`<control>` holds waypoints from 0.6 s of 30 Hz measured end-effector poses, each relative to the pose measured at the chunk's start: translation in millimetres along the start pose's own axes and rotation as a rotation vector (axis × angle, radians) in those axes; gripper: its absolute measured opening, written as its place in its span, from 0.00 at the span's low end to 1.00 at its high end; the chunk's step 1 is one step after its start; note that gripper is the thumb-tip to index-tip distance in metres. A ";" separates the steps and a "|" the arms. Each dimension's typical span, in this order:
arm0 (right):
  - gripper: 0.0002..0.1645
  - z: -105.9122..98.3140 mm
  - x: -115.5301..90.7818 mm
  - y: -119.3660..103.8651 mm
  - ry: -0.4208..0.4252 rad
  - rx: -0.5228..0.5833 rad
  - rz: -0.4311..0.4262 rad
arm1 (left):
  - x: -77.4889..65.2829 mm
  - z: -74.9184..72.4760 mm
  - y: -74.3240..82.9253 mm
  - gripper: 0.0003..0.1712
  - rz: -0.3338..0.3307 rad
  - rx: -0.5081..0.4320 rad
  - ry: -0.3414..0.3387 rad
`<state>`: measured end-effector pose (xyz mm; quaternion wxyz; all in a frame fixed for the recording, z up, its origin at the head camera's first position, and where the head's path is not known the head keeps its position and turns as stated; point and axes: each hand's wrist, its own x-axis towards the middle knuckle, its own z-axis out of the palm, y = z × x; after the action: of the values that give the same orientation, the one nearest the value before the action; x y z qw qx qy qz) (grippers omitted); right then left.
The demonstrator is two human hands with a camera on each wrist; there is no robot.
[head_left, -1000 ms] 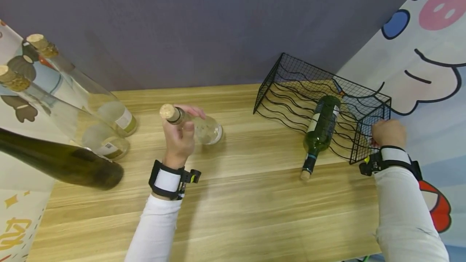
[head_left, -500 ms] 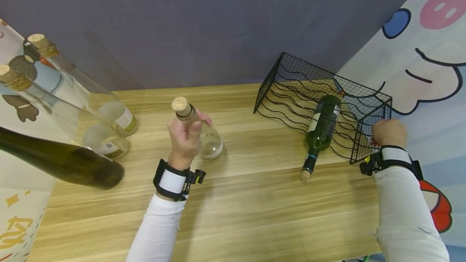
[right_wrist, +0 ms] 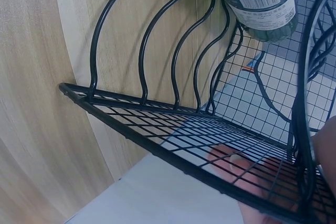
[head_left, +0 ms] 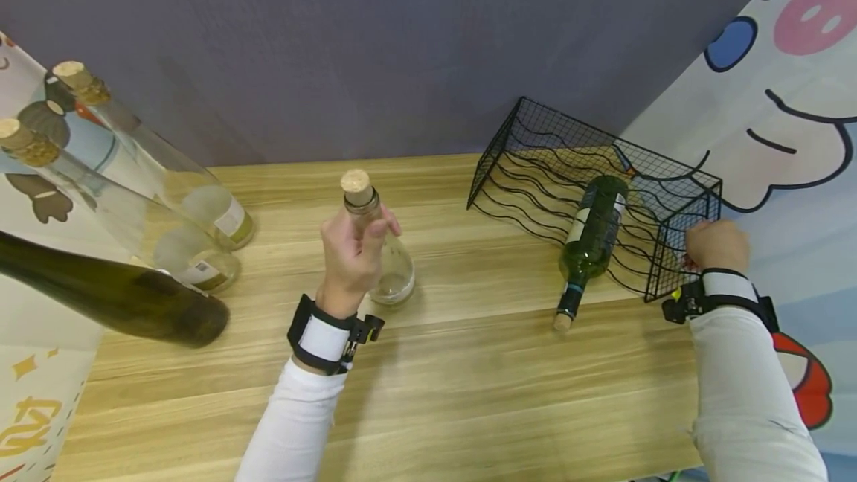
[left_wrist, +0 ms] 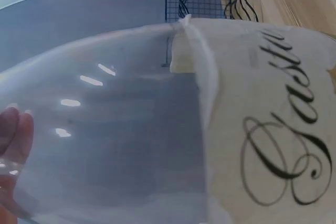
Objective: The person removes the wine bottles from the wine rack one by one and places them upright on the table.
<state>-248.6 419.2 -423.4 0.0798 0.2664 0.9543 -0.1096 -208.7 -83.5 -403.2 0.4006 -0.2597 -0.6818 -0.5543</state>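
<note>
Our left grip (head_left: 351, 253) wraps clear bottle (head_left: 399, 268) below cork (head_left: 355, 182), left of wire rack (head_left: 669, 251) (base touching table (head_left: 469, 385)? we cannot tell). We judge it stiff, slick, breakable, heavier toward base; best held round neck and shoulder. Our right grip (head_left: 719, 245) clasps rack's right end. 1 green bottle (head_left: 592, 225) lies in rack; 3 more bottles (head_left: 127, 303) stand at left.

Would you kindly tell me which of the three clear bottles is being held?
The clear bottle in the left hand, gripped below its cork; the other two clear bottles stand at the far left with no hand on them.
</note>
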 end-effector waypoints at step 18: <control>0.34 -1.0 -4.6 -1.3 0.009 0.002 -0.028 | -16.2 -0.3 -7.2 0.17 -0.197 -0.054 -0.193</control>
<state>-245.4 416.1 -421.3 0.0738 0.2534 0.9582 -0.1107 -205.6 -84.1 -420.6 0.2694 -0.2543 -0.7242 -0.5816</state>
